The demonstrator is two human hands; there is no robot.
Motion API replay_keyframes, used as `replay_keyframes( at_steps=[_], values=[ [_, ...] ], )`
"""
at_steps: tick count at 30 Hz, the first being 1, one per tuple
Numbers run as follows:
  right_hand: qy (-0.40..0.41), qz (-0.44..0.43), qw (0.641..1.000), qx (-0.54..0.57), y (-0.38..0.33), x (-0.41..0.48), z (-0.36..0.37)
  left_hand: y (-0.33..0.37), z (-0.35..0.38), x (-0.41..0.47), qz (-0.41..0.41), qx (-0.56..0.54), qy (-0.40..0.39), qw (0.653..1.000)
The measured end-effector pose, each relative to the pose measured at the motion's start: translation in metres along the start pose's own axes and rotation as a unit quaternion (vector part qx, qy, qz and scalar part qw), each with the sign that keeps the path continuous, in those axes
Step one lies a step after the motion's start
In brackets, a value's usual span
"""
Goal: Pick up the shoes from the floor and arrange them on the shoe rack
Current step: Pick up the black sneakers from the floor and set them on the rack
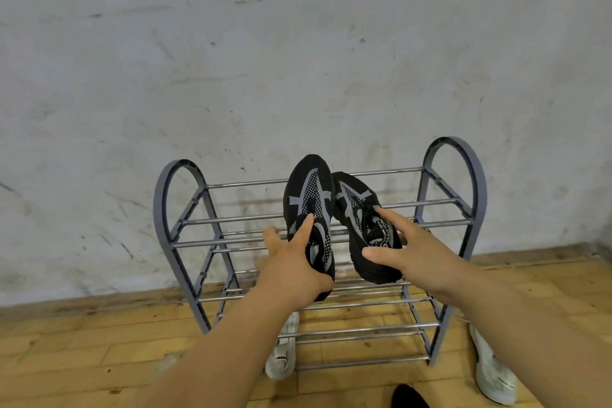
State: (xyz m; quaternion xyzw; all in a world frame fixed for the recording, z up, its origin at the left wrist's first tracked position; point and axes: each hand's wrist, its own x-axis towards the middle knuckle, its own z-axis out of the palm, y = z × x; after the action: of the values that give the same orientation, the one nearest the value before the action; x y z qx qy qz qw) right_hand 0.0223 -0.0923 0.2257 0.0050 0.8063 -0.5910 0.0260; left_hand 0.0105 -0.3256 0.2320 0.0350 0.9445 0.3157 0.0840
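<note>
Two black knit shoes with grey bands lie side by side on the top tier of a grey metal shoe rack, toes toward the wall. My left hand grips the heel end of the left black shoe, index finger stretched along its top. My right hand holds the right black shoe at its heel, thumb on the side and a finger on the laces. The lower tiers of the rack hold nothing that I can see.
A white shoe lies on the wooden floor under my left forearm by the rack's front. Another white shoe lies right of the rack. A black object pokes in at the bottom edge. A scuffed wall stands behind the rack.
</note>
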Motion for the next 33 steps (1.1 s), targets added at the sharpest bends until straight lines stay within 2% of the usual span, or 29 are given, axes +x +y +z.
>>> replay_keyframes(
  at_steps=[7,12,17,20,23,28,33],
  values=[
    [-0.009,0.015,0.998,0.061,0.000,-0.001,0.000,-0.002,0.004,-0.007,0.029,-0.184,0.003,0.982],
    [-0.030,0.036,0.993,0.105,-0.001,-0.004,-0.005,-0.011,-0.008,-0.009,0.006,-0.380,-0.046,0.924],
    [0.015,0.021,0.981,0.192,-0.004,-0.013,-0.012,-0.020,-0.036,-0.020,0.044,-0.411,-0.055,0.909],
    [0.072,-0.036,0.977,0.196,-0.010,-0.020,-0.028,-0.037,-0.064,-0.032,0.095,-0.381,-0.152,0.907],
    [0.054,-0.068,0.972,0.217,-0.012,-0.030,-0.046,-0.054,-0.079,-0.042,0.102,-0.320,-0.275,0.901],
    [-0.090,-0.044,0.962,0.252,-0.012,-0.050,-0.054,-0.061,-0.070,-0.049,0.056,-0.149,-0.410,0.898],
    [-0.279,0.051,0.947,0.153,0.004,-0.061,-0.052,-0.077,-0.053,-0.047,-0.036,-0.006,-0.436,0.899]
  ],
)
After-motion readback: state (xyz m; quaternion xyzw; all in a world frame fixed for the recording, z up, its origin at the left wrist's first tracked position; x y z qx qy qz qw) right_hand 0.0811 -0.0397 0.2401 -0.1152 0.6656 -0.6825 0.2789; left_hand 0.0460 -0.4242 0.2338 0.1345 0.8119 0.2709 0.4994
